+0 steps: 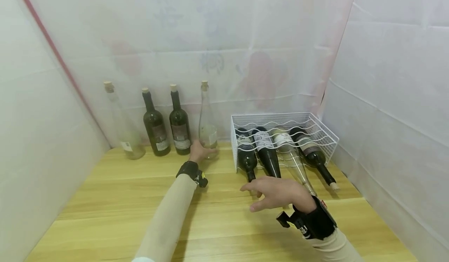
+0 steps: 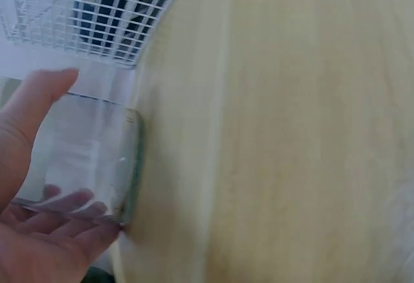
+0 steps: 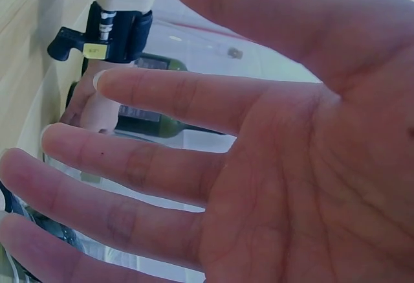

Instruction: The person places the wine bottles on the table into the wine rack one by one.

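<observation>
My left hand (image 1: 200, 151) is at the lower part of a clear, corked glass bottle (image 1: 207, 115) standing by the back wall. In the left wrist view, the fingers (image 2: 77, 228) lie fairly straight along one side of the bottle's base, and the thumb (image 2: 48, 89) is spread across its other side. My right hand (image 1: 277, 193) hovers palm down in front of the rack with nothing in it. Its fingers (image 3: 149, 160) are extended and spread in the right wrist view. Two dark green bottles (image 1: 156, 131) (image 1: 180, 125) stand left of the clear one.
Another clear corked bottle (image 1: 122, 127) stands at the far left. A white wire rack (image 1: 234, 137) at the right holds several lying bottles, their necks facing forward, including a dark one (image 1: 317, 158) with a cork. Pale cloth walls (image 1: 396, 98) enclose the wooden table (image 1: 115, 207).
</observation>
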The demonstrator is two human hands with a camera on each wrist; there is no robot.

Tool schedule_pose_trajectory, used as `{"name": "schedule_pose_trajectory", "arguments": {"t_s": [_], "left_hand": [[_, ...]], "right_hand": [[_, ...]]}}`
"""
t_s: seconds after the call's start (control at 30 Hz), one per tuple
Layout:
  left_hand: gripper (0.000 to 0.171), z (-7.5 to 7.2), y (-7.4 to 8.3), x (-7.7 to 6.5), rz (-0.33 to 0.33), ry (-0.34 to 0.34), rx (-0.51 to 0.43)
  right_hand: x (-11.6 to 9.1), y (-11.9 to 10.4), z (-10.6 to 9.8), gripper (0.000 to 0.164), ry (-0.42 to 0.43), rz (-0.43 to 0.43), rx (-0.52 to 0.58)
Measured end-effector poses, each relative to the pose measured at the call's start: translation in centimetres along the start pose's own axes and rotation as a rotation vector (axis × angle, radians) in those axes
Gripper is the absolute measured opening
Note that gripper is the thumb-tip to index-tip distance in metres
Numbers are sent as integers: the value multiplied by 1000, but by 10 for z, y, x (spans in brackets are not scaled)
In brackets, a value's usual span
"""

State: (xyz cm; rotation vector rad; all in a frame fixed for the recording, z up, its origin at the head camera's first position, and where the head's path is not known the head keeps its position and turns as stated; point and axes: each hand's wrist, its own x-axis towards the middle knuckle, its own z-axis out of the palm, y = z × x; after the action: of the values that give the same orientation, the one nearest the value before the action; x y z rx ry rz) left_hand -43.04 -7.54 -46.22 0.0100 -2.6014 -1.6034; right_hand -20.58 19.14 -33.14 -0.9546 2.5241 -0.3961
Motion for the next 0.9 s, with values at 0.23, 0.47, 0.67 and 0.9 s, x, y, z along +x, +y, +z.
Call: {"name": "schedule_pose_trajectory", "arguments": {"t_s": [0.23,0.47,0.67,0.9], "left_hand": [[82,-4,-2,-13,4,-26,29],[75,-35,12,-30,101,-136,127],[76,-66,17,-48,186,-191,222],[76,-100,22,-78,279,-196,373]], "right_hand": [[-2,3,2,61,-5,-30,-8],[-4,8,-6,63,11,-55,1],[-4,19,-12,61,7,-60,37],[0,34,-10,58,4,13,102]]}}
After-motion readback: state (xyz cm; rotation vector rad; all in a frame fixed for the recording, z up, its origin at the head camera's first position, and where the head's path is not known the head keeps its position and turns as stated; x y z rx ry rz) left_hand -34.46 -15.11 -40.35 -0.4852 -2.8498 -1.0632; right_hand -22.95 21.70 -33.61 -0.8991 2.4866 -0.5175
